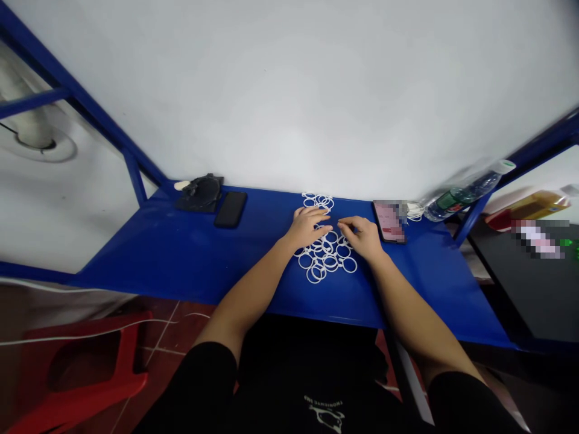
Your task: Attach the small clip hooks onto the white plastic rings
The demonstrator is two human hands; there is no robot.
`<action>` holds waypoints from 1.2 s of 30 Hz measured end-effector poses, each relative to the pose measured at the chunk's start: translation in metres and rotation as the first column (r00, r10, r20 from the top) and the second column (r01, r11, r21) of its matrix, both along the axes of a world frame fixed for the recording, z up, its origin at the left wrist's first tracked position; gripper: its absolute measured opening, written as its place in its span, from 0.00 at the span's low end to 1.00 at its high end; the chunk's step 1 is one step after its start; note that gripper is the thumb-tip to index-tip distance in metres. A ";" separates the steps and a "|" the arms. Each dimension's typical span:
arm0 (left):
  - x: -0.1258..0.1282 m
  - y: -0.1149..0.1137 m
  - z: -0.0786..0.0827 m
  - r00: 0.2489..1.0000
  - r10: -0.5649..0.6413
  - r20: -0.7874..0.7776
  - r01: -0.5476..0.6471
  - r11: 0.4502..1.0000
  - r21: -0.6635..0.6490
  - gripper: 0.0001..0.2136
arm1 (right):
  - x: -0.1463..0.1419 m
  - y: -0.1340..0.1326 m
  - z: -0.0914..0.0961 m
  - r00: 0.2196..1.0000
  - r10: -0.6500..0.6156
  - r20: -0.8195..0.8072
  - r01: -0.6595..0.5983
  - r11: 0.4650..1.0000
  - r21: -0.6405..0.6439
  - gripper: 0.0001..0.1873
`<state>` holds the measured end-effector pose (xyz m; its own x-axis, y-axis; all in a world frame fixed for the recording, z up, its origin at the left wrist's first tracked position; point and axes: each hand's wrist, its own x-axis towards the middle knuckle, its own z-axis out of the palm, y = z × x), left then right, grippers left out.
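Note:
Several thin white plastic rings with small tabs (330,263) lie overlapping in a loose pile on the blue table (172,259). A smaller cluster of the same white rings (309,203) sits farther back, by the wall. Between the two groups, my left hand (306,228) reaches in with its fingers stretched and apart, at the near pile's back edge, and it seems to hold nothing. My right hand (364,238) is just right of it, thumb and fingertips pinched together above the pile's back right side. Whatever may be in that pinch is too small to make out.
A black phone (230,210) and a crumpled black bag (202,193) lie at the left. Toward the right are a lit phone (389,222), a white cable (414,210) and a tilted plastic bottle (468,191). A red stool (129,355) stands below left.

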<state>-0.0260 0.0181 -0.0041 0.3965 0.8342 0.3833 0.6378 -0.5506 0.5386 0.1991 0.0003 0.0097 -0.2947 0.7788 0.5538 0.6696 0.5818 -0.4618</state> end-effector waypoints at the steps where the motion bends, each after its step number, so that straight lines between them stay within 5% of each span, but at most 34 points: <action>1: 0.000 0.002 0.001 1.000 0.004 -0.030 -0.005 0.999 -0.038 0.17 | 0.000 0.000 0.000 1.000 0.007 0.018 -0.006 1.000 -0.006 0.13; 8: -0.001 0.003 -0.001 0.982 0.050 -0.184 -0.072 0.991 -0.112 0.18 | -0.005 -0.001 -0.007 0.999 0.039 0.028 -0.037 0.998 -0.055 0.14; 24: -0.011 0.005 -0.008 0.959 0.279 -0.058 -0.277 0.960 0.035 0.11 | -0.009 -0.006 -0.005 0.992 0.128 0.008 -0.127 0.989 -0.076 0.14; 31: -0.003 -0.012 0.008 0.973 0.151 0.177 -0.181 0.970 0.164 0.09 | -0.012 -0.006 -0.009 0.995 0.090 -0.032 -0.091 0.995 -0.048 0.16; 36: 0.006 -0.027 0.011 0.953 0.065 0.296 -0.110 0.984 0.139 0.08 | -0.015 -0.011 -0.006 0.995 0.093 -0.044 -0.094 0.995 -0.018 0.16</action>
